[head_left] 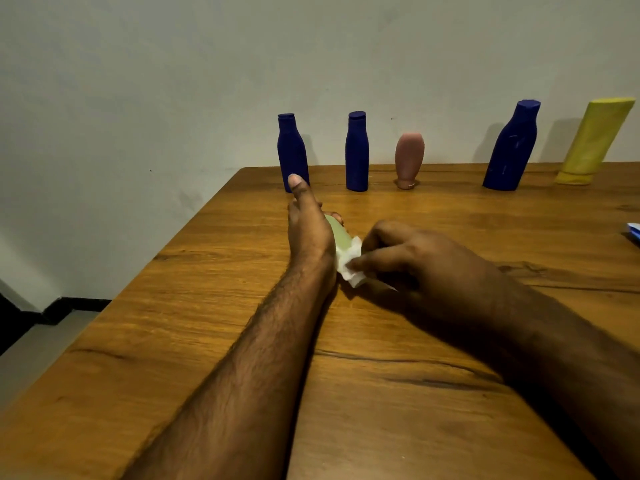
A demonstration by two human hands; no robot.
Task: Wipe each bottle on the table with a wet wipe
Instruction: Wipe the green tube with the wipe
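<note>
- Your left hand (310,225) has its grip wrapped round a pale green bottle (339,237), thumb sticking up; the bottle lies tilted just above the bench (207,341), near its middle.
- Your right hand (412,261) pinches a white wet wipe (349,263) against the near end of that green bottle, fingers curled onto the wipe.
- Along the far edge of the bench, by the wall, stand the other bottles: two dark blue bottles (292,154) (356,152) at the left, a pink bottle (409,160) standing on its cap, a larger blue bottle (512,147), and a yellow tube (594,142) at the far right.
- A blue-and-white packet (634,233) shows at the right edge, mostly cut off.
</note>
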